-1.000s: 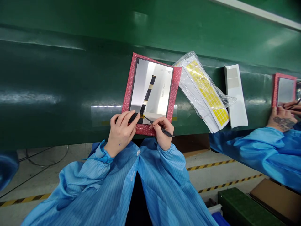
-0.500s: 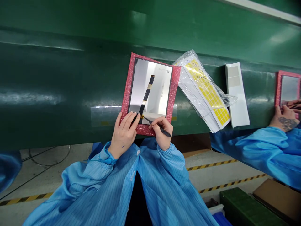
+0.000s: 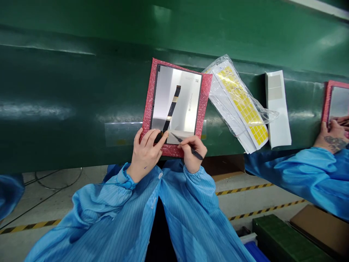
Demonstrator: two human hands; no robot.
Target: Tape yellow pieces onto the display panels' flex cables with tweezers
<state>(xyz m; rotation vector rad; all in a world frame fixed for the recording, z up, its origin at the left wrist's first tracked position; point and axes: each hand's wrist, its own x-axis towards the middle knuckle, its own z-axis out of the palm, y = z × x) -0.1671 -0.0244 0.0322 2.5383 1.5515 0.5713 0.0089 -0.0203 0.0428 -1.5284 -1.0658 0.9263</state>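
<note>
A display panel point(image 3: 181, 109) lies silver back up on a pink bubble-wrap sheet point(image 3: 205, 103). A black flex cable point(image 3: 172, 108) runs up across its back from the lower edge. My left hand point(image 3: 145, 151) rests over the panel's lower left corner, fingers stretched out, the index fingertip beside the base of the cable. In my right hand point(image 3: 193, 153) is a pair of black tweezers point(image 3: 196, 155), held like a pen. Their tips point up and left over the pale strip along the panel's lower edge, a little apart from my left index finger.
Right of the panel lie a plastic bag with yellow label sheets point(image 3: 242, 105) and a stack of white strips point(image 3: 278, 109). A co-worker's hand point(image 3: 334, 136) is on another panel at far right. A clear plastic piece point(image 3: 122, 134) lies left on the green table point(image 3: 54, 91).
My right hand has drawn the tweezers right, and their tips have come away from the cable's base. My left index finger has shifted slightly right, onto that spot.
</note>
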